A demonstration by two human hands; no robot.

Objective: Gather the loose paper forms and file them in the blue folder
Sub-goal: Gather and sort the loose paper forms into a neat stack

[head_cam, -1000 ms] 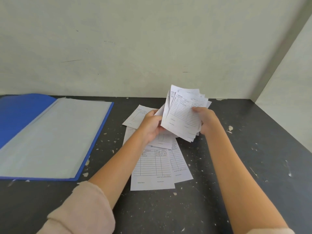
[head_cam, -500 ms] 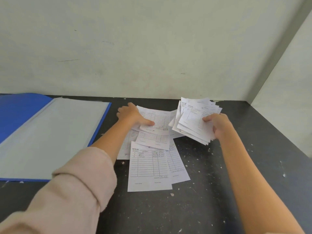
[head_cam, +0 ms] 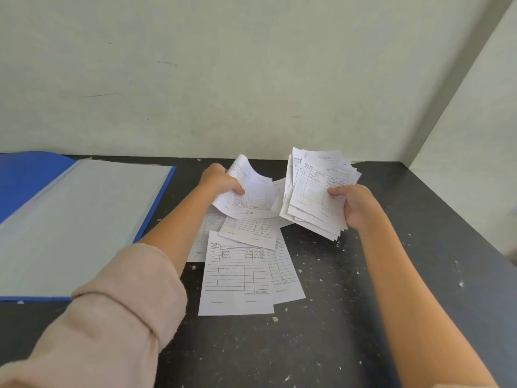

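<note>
My right hand (head_cam: 356, 207) grips a fanned stack of white paper forms (head_cam: 316, 191), held tilted above the dark table. My left hand (head_cam: 221, 182) pinches one curled paper form (head_cam: 251, 196) and lifts it off the pile. Several loose forms (head_cam: 236, 275) still lie flat and overlapping on the table between my arms. The blue folder (head_cam: 161, 197) lies open at the left, with a pale clear sleeve (head_cam: 81, 219) facing up.
The dark table (head_cam: 349, 317) is speckled with white paint chips. A pale wall (head_cam: 251, 79) stands right behind it and a side wall (head_cam: 475, 163) closes the right. My beige sleeve (head_cam: 112, 317) covers the left forearm.
My left hand left the stack, reached to the pile at the back, pressed on a sheet, and now has lifted it, curled. My right hand moved the stack to the right.
</note>
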